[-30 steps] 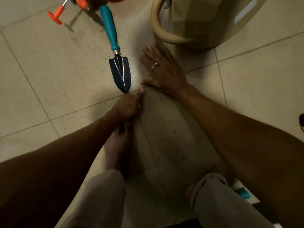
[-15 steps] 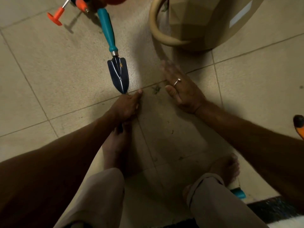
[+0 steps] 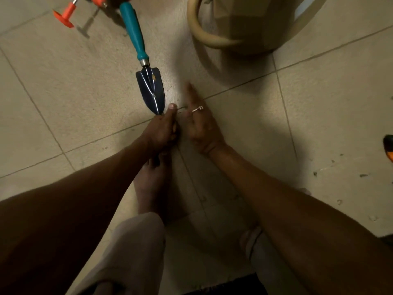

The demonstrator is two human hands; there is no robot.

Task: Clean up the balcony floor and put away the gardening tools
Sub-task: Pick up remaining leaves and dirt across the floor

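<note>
The pale tiled floor (image 3: 63, 92) fills the view. A beige watering can (image 3: 244, 22) stands at the top right, its looped handle toward the hands. The trowel (image 3: 142, 57) lies flat at top centre, teal handle away, dark blade tip toward the person. The left hand (image 3: 161, 133) rests at that tip, fingers clenched, thumb just beside the blade. The right hand (image 3: 202, 126), close alongside, has straight, released fingers on the tiles. An orange-capped tool (image 3: 63, 17) lies top left. Dirt specks (image 3: 314, 173) dot the floor at right.

The beige container (image 3: 244, 24) blocks ahead; floor (image 3: 63, 92) lies open left of trowel (image 3: 151, 90).
</note>
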